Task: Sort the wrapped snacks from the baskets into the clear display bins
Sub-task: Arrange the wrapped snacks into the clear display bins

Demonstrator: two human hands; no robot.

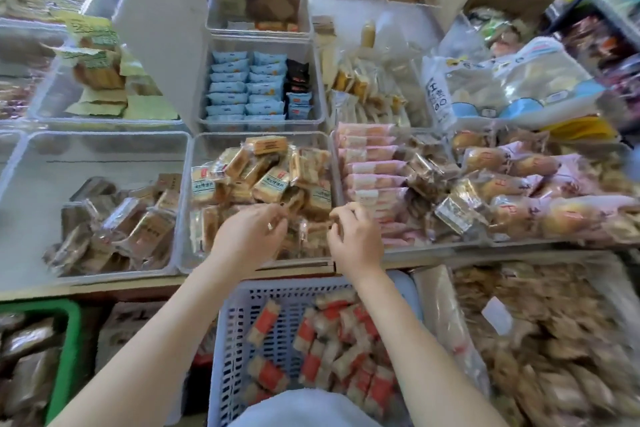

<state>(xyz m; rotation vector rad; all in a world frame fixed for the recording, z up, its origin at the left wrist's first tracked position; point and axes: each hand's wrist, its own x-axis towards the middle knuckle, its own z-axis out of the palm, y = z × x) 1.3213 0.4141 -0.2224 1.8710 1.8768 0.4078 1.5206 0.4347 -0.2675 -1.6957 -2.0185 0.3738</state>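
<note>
Left hand [254, 230]: fingers curled on a wrapped snack | Right hand [353, 232]: pinching another | Both over middle clear bin [185, 218], tidying the pile | White basket [235, 340] of red-striped snacks waits at bottom

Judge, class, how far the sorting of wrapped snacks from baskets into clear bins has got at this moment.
Done: the clear bin in the middle already holds a heap of tan wrapped snacks. In hand: the left hand and right hand are both in that bin, fingers curled on packets. Left: the white basket below still holds many red-striped snacks, so much remains.
</note>
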